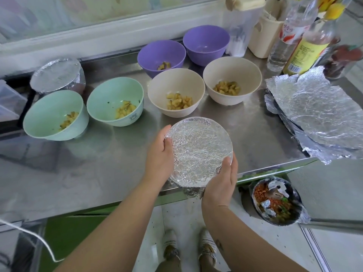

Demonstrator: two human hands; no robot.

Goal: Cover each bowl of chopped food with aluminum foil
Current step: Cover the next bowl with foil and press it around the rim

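A bowl wrapped in aluminum foil [198, 152] is held near the counter's front edge. My left hand [160, 156] grips its left side and my right hand [221, 183] cups its lower right side. Open bowls of chopped food stand behind: two mint green bowls [55, 114] [115, 102], two cream bowls [176, 91] [232, 79] and a purple bowl [161, 54]. A second purple bowl [206, 44] looks empty. Another foil-covered bowl [57, 75] stands at the far left. Loose foil sheets [318, 112] lie stacked at the right.
Bottles [288, 34] and a cream container [263, 36] crowd the back right corner of the steel counter [98, 163]. A foil-lined bin with food scraps [277, 201] sits below the counter's front edge at the right. A white ledge runs along the back.
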